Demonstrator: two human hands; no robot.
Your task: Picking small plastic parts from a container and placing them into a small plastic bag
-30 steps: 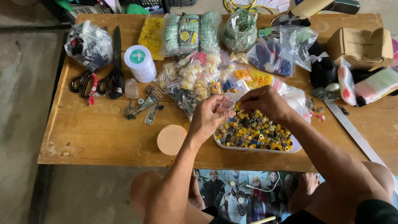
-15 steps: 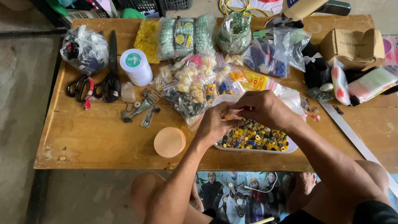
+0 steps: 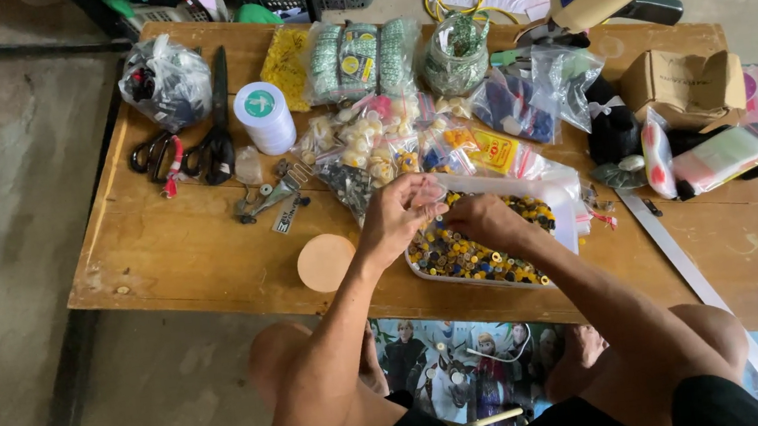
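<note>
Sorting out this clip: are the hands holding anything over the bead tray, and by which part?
It cannot be told: left hand and right hand meet fingertip to fingertip above the tray, hiding whatever is pinched.

The low wooden table (image 3: 182,256) is honey-brown. Near its front edge lie a pale peach round disc (image 3: 326,262) and a shallow white plastic tray (image 3: 560,210) filled with yellow, dark blue and black beads. Toward the back-left corner stand black-handled scissors (image 3: 216,127) and a white thread spool with a green top (image 3: 263,116).
</note>
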